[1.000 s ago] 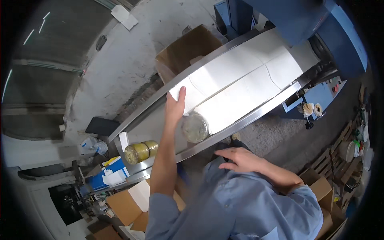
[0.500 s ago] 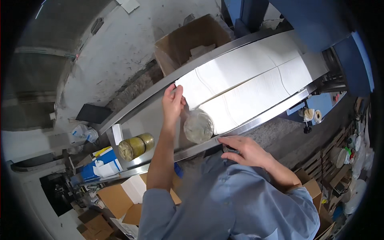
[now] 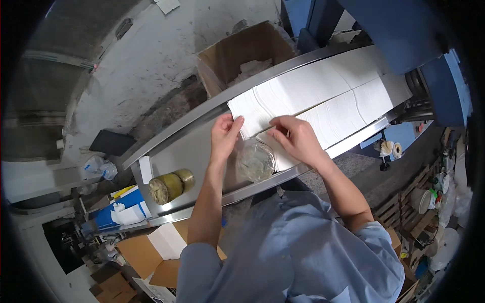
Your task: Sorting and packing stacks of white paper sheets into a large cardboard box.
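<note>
Two rows of white paper [image 3: 323,81] lie lined up, unlifted, in the metal channel [image 3: 197,149]; I see the left hand [image 3: 225,137] half-curled at their end, the right hand [image 3: 301,139] loosely bent over them, any grip unclear.

No words or numbers can be read here. Any marks on the box [image 3: 139,255], down and left of the left hand [image 3: 225,137], are too small to tell.

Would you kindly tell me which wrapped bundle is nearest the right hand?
The clear bundle, beside the end of the white sheets near the right hand; the yellow bundle lies farther left.
</note>
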Demonstrator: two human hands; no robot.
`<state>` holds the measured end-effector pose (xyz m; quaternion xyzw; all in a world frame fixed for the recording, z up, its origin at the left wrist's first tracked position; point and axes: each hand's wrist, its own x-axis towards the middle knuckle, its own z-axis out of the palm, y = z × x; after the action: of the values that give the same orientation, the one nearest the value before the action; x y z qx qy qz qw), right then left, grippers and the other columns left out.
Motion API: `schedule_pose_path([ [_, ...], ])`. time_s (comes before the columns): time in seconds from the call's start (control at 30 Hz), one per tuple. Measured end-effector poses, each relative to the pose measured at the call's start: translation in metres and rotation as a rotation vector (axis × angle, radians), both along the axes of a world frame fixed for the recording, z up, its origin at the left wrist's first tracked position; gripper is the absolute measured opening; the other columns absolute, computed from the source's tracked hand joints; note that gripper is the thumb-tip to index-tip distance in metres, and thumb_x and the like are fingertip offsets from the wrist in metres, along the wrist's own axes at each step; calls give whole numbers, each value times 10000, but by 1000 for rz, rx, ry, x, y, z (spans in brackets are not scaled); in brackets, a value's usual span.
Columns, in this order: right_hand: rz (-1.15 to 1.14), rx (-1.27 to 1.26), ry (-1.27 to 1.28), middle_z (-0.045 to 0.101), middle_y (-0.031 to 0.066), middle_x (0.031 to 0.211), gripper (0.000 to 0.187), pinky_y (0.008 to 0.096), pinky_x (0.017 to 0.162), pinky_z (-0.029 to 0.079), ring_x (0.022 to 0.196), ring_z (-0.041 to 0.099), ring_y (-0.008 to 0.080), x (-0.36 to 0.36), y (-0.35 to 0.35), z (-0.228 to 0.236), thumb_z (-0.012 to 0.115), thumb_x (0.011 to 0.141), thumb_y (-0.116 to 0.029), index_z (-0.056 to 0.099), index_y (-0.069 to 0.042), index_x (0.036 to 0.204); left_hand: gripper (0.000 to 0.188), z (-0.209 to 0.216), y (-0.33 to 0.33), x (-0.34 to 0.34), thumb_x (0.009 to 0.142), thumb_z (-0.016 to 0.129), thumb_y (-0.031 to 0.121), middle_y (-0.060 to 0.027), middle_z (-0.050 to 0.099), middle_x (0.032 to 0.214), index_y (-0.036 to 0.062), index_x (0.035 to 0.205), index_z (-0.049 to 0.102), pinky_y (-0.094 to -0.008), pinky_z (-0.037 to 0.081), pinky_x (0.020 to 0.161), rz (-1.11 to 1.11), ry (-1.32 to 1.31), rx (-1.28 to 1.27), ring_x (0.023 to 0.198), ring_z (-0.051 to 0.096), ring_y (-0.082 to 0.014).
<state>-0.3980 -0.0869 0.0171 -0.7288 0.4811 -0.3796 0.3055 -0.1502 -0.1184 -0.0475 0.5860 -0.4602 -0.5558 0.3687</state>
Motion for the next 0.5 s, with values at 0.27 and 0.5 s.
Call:
schedule_pose_path([
  [0.27, -187, 141, 135, 733, 192, 884, 226, 373, 699, 563, 753, 724, 295, -9, -13, -9, 709, 910, -129, 726, 25, 1074, 964, 30, -16, -44, 794, 840, 474, -293, 651, 1254, -119, 1416, 402, -434, 467, 1048, 110, -300, -108, 1205, 615, -434],
  [0.5, -141, 122, 144, 738, 219, 982, 253, 392, 766, 575, 831, 729, 320, -5, -21, -17, 668, 907, -119, 744, 12, 1110, 1062, 13, -22, -47, 798, 825, 478, -315, 588, 1339, -130, 1481, 286, -454, 459, 1064, 52, -415, -153, 1265, 571, -425],
])
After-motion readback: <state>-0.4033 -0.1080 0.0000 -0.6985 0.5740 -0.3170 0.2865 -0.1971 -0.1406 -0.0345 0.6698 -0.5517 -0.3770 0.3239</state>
